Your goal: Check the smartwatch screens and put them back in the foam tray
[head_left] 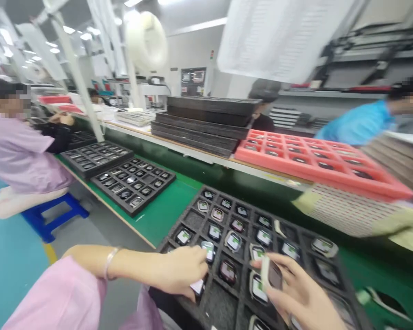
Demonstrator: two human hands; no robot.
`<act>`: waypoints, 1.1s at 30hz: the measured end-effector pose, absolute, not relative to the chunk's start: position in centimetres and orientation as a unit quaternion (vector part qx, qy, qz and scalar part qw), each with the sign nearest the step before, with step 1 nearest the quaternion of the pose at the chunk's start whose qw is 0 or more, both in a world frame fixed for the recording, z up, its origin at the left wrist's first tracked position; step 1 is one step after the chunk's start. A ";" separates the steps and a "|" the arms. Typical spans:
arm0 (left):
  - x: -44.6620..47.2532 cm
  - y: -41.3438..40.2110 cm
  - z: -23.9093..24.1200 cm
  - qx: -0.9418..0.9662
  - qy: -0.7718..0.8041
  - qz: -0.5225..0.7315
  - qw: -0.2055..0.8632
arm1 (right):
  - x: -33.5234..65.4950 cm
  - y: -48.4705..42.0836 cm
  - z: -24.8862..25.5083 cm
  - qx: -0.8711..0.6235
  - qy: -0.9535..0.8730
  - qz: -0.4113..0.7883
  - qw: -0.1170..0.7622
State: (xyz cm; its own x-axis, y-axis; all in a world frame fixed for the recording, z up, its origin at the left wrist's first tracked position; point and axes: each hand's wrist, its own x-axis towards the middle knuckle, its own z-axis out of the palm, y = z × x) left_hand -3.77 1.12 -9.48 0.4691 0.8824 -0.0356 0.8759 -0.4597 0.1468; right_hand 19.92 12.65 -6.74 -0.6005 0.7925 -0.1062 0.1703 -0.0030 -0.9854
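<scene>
The watch case (270, 274) sat pinched tight in your right hand (301, 293), above the black foam tray (261, 215), whose holes seemed to keep cases apart. Your left hand (174, 270) curled at another watch case (208, 251); I couldn't tell if it held on.

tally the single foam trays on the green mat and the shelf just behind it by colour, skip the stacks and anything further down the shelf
black foam trays: 4 (farthest partly hidden)
red foam tray: 1
total: 5
</scene>
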 end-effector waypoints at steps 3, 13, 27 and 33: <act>-4.5 1.6 -8.1 0.802 0.522 0.150 0.247 | 19.3 12.3 -6.4 -0.340 -0.601 0.665 0.285; -1.0 7.6 -3.8 0.467 0.376 0.551 0.581 | 20.5 12.1 -7.8 -0.306 -0.577 0.665 0.362; 1.3 8.2 -6.5 0.352 0.388 0.532 0.665 | 21.2 12.2 -8.4 -0.319 -0.579 0.641 0.390; 1.9 8.0 -6.5 0.364 0.335 0.556 0.668 | 21.8 11.6 -8.5 -0.308 -0.609 0.621 0.387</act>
State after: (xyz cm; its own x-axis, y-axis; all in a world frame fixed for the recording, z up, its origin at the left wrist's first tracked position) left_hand 1.87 8.04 -6.46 0.1566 0.9868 -0.0419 -0.4988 0.1156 0.8590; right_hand 21.82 11.64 -8.45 -0.5109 0.8551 0.0887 -0.1055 0.0401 -0.9936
